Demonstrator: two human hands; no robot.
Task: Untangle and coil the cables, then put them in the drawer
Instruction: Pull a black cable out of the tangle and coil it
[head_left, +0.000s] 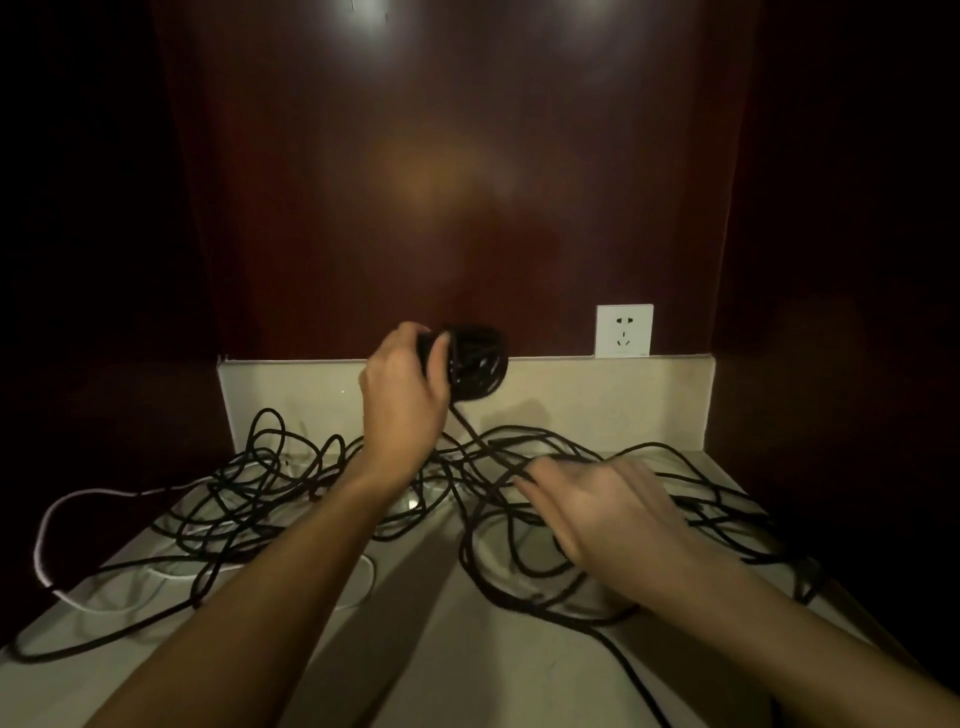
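1. A white cable (52, 512) lies at the far left of the pale desk (447, 654), arching up from the left edge and curving back under the black strands.
2. A loose black cable (249, 499) sprawls over the left and middle of the desk in many overlapping loops; one long strand runs out to the near left edge.
3. The left hand (402, 389) is raised above the far middle of the desk, in front of the low pale backsplash (291, 384). Its fingers and thumb are curled round a wound coil of black cable (478, 364), gripping it at its left side.
4. From the bottom of that coil a single black strand drops down to the tangle on the desk, so the coil is joined to the loose cable.
5. The right hand (608, 506) is low over the tangle on the right half of the desk, blurred. Its fingers reach leftward into the strands and look loosely spread; whether they pinch a strand cannot be told.
6. More black loops lie under and around the right hand, and one strand runs off toward the near edge.
7. A white wall socket (624, 331) sits on the dark red wood panel (467, 156) above the backsplash, to the right of the coil.
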